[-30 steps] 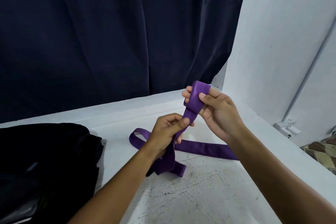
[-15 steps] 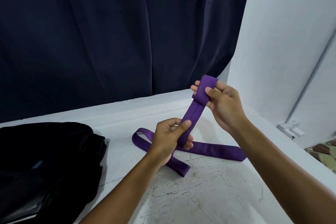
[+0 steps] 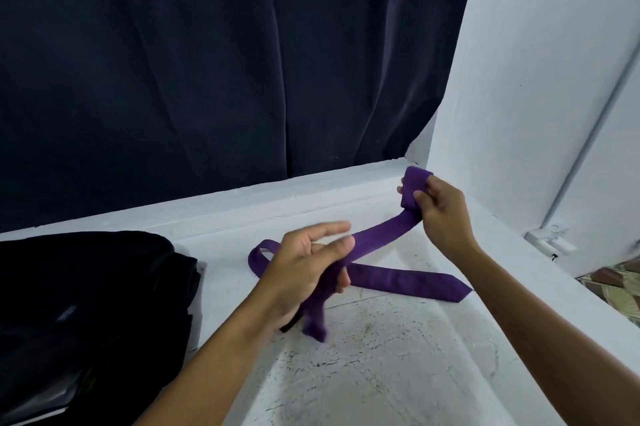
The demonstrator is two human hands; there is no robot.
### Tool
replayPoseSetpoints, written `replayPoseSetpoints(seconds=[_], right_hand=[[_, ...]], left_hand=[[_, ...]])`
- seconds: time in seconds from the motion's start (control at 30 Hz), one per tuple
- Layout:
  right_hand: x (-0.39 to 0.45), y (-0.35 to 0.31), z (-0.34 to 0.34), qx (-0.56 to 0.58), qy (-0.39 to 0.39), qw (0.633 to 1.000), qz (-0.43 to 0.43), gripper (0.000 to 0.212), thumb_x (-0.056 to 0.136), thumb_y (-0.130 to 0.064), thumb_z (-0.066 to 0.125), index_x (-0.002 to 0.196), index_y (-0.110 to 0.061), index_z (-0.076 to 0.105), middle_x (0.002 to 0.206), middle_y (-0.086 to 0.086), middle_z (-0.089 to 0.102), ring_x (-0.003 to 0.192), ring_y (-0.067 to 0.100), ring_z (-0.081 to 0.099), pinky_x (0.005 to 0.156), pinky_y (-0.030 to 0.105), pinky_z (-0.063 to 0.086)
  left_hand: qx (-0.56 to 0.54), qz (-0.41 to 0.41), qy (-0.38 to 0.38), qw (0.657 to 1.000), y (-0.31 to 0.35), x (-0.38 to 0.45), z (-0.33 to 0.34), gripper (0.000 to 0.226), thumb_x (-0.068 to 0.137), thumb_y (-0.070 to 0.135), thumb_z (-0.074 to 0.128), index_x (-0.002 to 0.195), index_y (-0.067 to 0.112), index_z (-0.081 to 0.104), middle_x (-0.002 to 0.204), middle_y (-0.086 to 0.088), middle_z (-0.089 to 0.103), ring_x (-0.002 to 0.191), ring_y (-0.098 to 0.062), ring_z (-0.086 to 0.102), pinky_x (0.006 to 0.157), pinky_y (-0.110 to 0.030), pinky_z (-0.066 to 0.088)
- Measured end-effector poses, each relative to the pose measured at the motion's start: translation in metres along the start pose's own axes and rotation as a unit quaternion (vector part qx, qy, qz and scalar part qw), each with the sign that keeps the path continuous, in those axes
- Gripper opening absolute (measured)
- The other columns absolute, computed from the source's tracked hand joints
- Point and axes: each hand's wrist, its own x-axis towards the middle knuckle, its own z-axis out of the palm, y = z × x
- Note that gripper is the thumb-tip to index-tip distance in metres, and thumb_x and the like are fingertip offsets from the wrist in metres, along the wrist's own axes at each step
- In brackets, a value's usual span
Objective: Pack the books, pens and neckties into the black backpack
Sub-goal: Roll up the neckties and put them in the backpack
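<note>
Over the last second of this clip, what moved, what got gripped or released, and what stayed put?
The right hand carried the rolled end of the purple necktie out to the right, still pinching it. The left hand loosened its pinch; its fingers now lie straighter and blurred, the strip running through them. The tie's pointed end stayed on the white surface, and the black backpack stayed at the left.

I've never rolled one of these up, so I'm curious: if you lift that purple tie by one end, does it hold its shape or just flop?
Probably flops. The purple tie sags between the right hand, which pinches its rolled end, and the left hand. Its far end lies limp and looped on the white ledge. It looks light, since a fingertip pinch holds it. It could unroll if released.
</note>
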Motion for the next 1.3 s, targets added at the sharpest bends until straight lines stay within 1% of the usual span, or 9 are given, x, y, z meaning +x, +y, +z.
replayPoseSetpoints(seconds=[0.13,0.27,0.37,0.6,0.77,0.93,1.07,1.2,1.3], right_hand=[[-0.014,0.016,0.002,-0.028,-0.138,0.990,-0.001,0.017,0.099,-0.006,0.049,0.090,0.002,0.060,0.087,0.006,0.071,0.084,0.017,0.070,0.083,0.040,0.055],[-0.035,0.006,0.001,-0.030,-0.239,0.971,0.003,0.085,0.089,-0.071,0.032,0.078,0.009,0.059,0.074,0.018,0.066,0.070,0.033,0.056,0.075,0.041,0.042],[-0.044,-0.001,-0.002,-0.021,-0.336,0.940,0.055,0.095,0.082,-0.084,0.019,0.080,-0.003,0.070,0.079,0.011,0.073,0.076,0.027,0.067,0.087,0.038,0.047],[-0.041,-0.013,-0.014,0.217,-0.561,0.775,0.193,0.088,0.080,-0.082,0.041,0.089,-0.001,0.074,0.079,0.016,0.072,0.069,0.026,0.068,0.071,0.034,0.055],[-0.034,-0.031,-0.019,0.433,-0.491,0.735,0.176,0.074,0.085,-0.067,0.052,0.086,0.004,0.072,0.069,0.016,0.071,0.054,0.023,0.067,0.056,0.026,0.054],[-0.034,-0.056,-0.008,0.564,-0.306,0.741,0.199,0.061,0.087,-0.049,0.053,0.096,0.008,0.071,0.082,0.017,0.072,0.070,0.023,0.069,0.065,0.029,0.058],[-0.031,-0.068,0.007,0.593,-0.201,0.758,0.185,0.060,0.089,-0.040,0.046,0.113,0.012,0.064,0.106,0.025,0.069,0.092,0.032,0.070,0.084,0.036,0.058],[-0.029,-0.067,0.019,0.554,-0.179,0.799,0.152,0.065,0.094,-0.040,0.044,0.134,0.011,0.047,0.125,0.026,0.061,0.116,0.038,0.060,0.104,0.044,0.047],[-0.029,-0.065,0.025,0.497,-0.169,0.841,0.128,0.067,0.091,-0.042,0.042,0.135,0.008,0.046,0.130,0.025,0.059,0.121,0.038,0.057,0.103,0.044,0.048]], left_hand=[[-0.080,0.019,0.058,0.995,0.013,0.011,-0.010,0.033,0.070,0.029,0.066,0.097,0.010,0.071,0.047,-0.004,0.050,0.040,-0.013,0.044,0.042,-0.021,0.038],[-0.067,0.005,0.061,0.996,0.023,0.027,-0.030,0.030,0.065,0.029,0.071,0.084,0.007,0.063,0.043,0.005,0.034,0.040,-0.008,0.029,0.044,-0.019,0.026],[-0.006,-0.035,0.043,0.998,0.024,0.039,-0.048,0.032,0.067,0.028,0.083,0.077,0.013,0.057,0.049,0.007,0.028,0.041,-0.007,0.022,0.043,-0.019,0.020],[0.098,-0.081,-0.036,0.991,0.007,0.061,-0.082,0.042,0.060,0.035,0.091,0.073,0.017,0.055,0.055,0.005,0.036,0.051,-0.011,0.022,0.045,-0.020,0.026],[0.012,-0.115,-0.072,0.991,-0.026,0.063,-0.082,0.039,0.055,0.045,0.089,0.059,0.017,0.062,0.055,-0.009,0.054,0.036,-0.007,0.034,0.035,-0.015,0.027],[-0.037,-0.116,-0.037,0.992,-0.044,0.061,-0.052,0.027,0.076,0.035,0.064,0.068,0.009,0.063,0.054,-0.011,0.060,0.040,-0.015,0.051,0.040,-0.020,0.043],[-0.086,-0.082,0.018,0.993,-0.055,0.060,-0.027,0.038,0.078,0.048,0.058,0.074,0.013,0.046,0.045,-0.002,0.041,0.035,-0.011,0.038,0.038,-0.020,0.033],[-0.086,-0.004,0.003,0.996,-0.061,0.055,-0.019,0.057,0.072,0.062,0.066,0.093,0.012,0.046,0.061,-0.008,0.052,0.031,-0.006,0.030,0.038,-0.015,0.027],[-0.055,0.006,-0.057,0.997,-0.061,0.049,-0.021,0.041,0.072,0.035,0.084,0.087,0.012,0.054,0.078,-0.018,0.053,0.033,-0.006,0.032,0.040,-0.016,0.028]])
